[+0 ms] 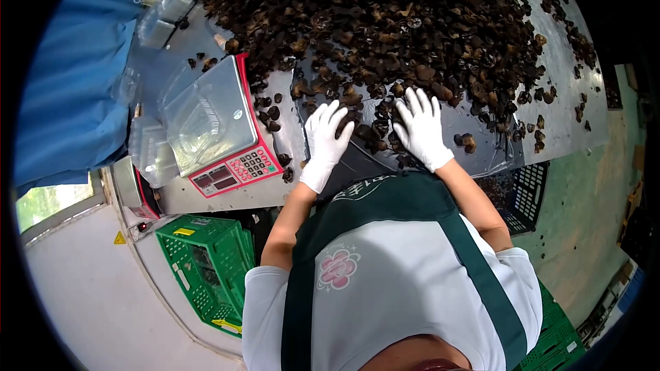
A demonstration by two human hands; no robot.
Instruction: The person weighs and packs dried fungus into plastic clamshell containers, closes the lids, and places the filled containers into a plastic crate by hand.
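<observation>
Tabletop (565, 106) holds dark pieces (385, 20) near both hands (324, 139) (421, 130), apron lettering (363, 188) illegible.

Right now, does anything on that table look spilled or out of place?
Slightly: a few dark pieces lie beyond the far edge of the scale beside the left hand, apart from the big heap, so they look stray. Whether they spilled, I can't tell.
</observation>
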